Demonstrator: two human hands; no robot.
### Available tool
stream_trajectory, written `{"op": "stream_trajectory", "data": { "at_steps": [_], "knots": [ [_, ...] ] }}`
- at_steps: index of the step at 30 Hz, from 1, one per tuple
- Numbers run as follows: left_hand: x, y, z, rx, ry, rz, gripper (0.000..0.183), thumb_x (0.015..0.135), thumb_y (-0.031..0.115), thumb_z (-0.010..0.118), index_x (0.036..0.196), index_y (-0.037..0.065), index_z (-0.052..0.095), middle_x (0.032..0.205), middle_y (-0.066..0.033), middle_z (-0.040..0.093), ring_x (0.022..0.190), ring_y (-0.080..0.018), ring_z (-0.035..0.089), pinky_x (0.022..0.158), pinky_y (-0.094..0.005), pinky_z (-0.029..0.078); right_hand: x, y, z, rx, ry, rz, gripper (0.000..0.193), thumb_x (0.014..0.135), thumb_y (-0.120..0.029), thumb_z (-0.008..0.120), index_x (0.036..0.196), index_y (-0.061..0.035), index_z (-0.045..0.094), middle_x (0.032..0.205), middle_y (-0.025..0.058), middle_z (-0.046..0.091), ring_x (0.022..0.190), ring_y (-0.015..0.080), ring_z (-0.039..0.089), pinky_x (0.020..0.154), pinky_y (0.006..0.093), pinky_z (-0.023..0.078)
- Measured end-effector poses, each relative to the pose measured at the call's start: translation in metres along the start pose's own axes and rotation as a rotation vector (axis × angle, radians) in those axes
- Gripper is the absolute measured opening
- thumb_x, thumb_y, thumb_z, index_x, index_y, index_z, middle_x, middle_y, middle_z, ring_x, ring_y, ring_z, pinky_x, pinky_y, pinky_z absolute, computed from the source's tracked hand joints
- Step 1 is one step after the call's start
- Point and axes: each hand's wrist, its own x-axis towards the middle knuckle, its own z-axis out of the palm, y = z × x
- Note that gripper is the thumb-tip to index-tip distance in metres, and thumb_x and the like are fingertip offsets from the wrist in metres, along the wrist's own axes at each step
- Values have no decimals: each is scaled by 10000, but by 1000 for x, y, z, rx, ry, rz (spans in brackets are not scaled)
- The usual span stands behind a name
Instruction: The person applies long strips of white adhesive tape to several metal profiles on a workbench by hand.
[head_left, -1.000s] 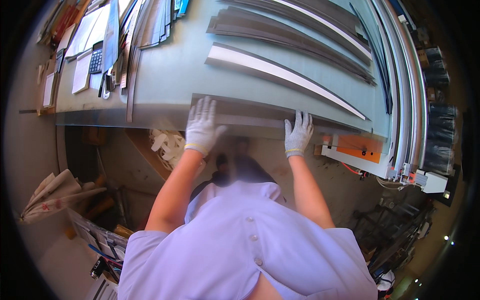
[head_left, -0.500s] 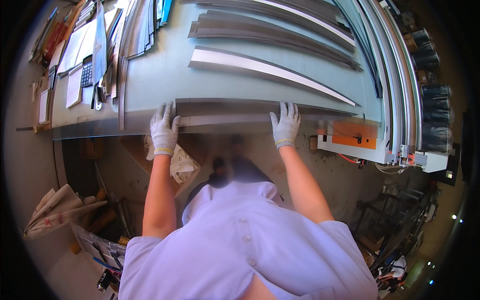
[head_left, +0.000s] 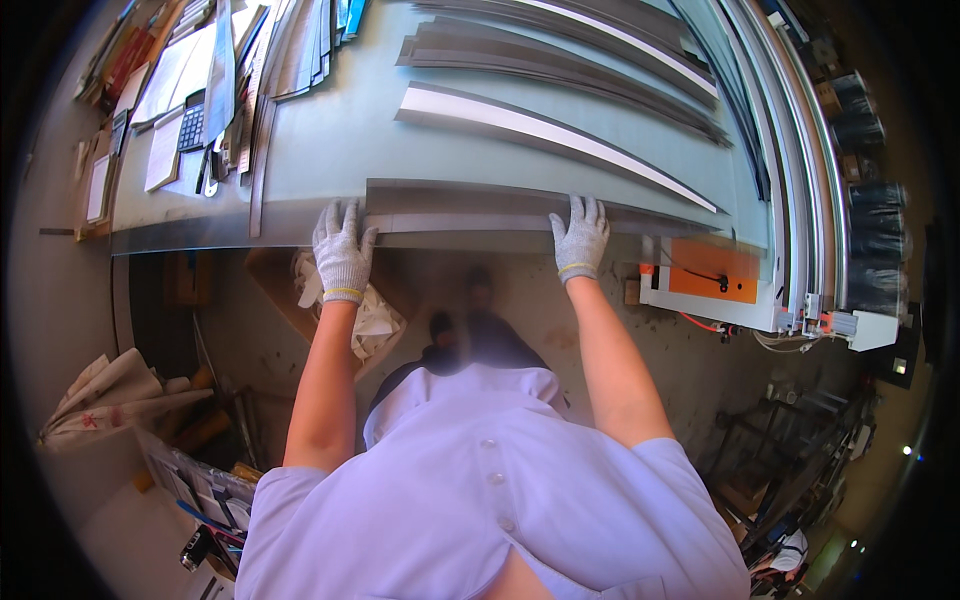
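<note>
A long grey metal strip (head_left: 460, 204), folded-looking and tapering toward the right, lies along the table's near edge. My left hand (head_left: 343, 252), in a grey knit glove with a yellow cuff line, rests at the strip's left end with fingers stretched out. Farther right along the same strip, my right hand (head_left: 581, 238) lies in a matching glove, fingers extended over its near face. Neither hand wraps around the metal; any thumb contact beneath the edge is hidden. Just beyond lies a second strip (head_left: 540, 130) with a bright white face.
Stacked grey strips (head_left: 530, 58) lie farther back on the pale table (head_left: 320, 140). Papers, a calculator (head_left: 191, 124) and long blades or rulers crowd its left side. At the right stand metal rails and an orange-and-white machine part (head_left: 712, 272). Below the edge sits a box of scraps (head_left: 375, 325).
The view has shifted slightly, so the table and strips sit a little higher and more to the right. Both hands stay outstretched at about the same places on the near strip.
</note>
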Motion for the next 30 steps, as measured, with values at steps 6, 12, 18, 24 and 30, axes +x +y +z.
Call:
{"op": "stream_trajectory", "data": {
  "at_steps": [6, 12, 18, 24, 30],
  "knots": [
    [-2, -3, -4, -58, 25, -63, 494, 916, 288, 710, 1366, 112, 605, 1397, -186, 559, 1305, -412, 500, 1094, -523, 394, 2, -4, -2, -38, -42, 40, 610, 914, -466, 680, 1409, -135, 546, 1497, 171, 466, 1390, 388, 421, 1113, 570, 358],
    [-11, 1, -10, -106, 10, 221, 508, 824, 143, 759, 1311, 70, 631, 1352, -131, 590, 1284, -356, 534, 1076, -484, 425, 12, -50, -31, -40, 37, -62, 537, 929, -405, 670, 1355, -92, 578, 1434, 190, 493, 1300, 390, 474, 1077, 562, 377],
    [-24, 12, 7, -126, 19, 141, 494, 878, 178, 720, 1337, 37, 609, 1370, -155, 580, 1285, -377, 534, 1087, -501, 414, 31, -182, -42, 510, -155, -621, 368, 876, -121, 663, 1242, -104, 634, 1015, 111, 613, 962, 326, 591, 857, 449, 460],
    [-21, 10, 8, -166, 24, 112, 496, 858, 187, 741, 1324, 60, 631, 1345, -150, 602, 1277, -360, 550, 1075, -490, 432, 53, -250, 17, 411, -304, -844, 376, 940, -183, 592, 1312, -174, 653, 960, 114, 615, 881, 298, 618, 773, 419, 498],
    [-24, 5, 12, -189, 45, 75, 492, 850, 189, 748, 1312, 61, 639, 1338, -141, 612, 1271, -345, 559, 1076, -486, 434, 60, -238, 18, 567, -424, -932, 389, 875, -137, 626, 1238, -243, 722, 945, 129, 627, 859, 339, 631, 759, 448, 520]
  ]
}}
